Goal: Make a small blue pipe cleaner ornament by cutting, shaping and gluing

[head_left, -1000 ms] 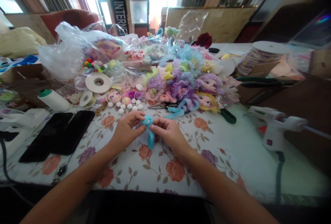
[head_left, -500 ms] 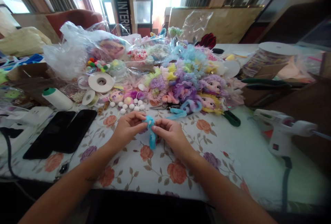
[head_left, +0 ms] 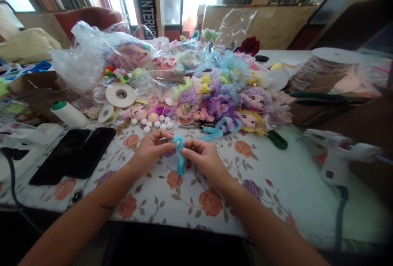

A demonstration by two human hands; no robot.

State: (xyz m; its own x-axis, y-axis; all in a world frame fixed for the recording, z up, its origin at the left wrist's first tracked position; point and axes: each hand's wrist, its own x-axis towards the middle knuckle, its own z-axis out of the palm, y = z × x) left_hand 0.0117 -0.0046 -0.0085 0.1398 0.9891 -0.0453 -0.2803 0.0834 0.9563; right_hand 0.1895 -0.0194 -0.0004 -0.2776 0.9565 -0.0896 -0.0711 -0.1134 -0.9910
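Both my hands meet over the flowered tablecloth (head_left: pixel 184 192), pinching a small piece of fluffy blue trim (head_left: pixel 179 155). My left hand (head_left: pixel 150 151) grips its upper left part with thumb and fingers closed. My right hand (head_left: pixel 204 159) pinches it from the right, fingers curled. A tail of the blue trim hangs down between the hands. Just behind them lie several white pom-poms (head_left: pixel 155 123), a second blue strip (head_left: pixel 210 134) and a pile of pastel ruffles and doll heads (head_left: pixel 221 98).
Two black phones (head_left: pixel 76 153) lie at the left beside a white thread spool (head_left: pixel 69 114) and ribbon rolls (head_left: pixel 120 96). A white glue gun (head_left: pixel 334 155) stands at the right. Green-handled scissors (head_left: pixel 276 139) and clear plastic bags (head_left: pixel 86 57) lie behind.
My hands have stayed together on the blue trim, working it slightly with the fingers. The view has shifted a little.
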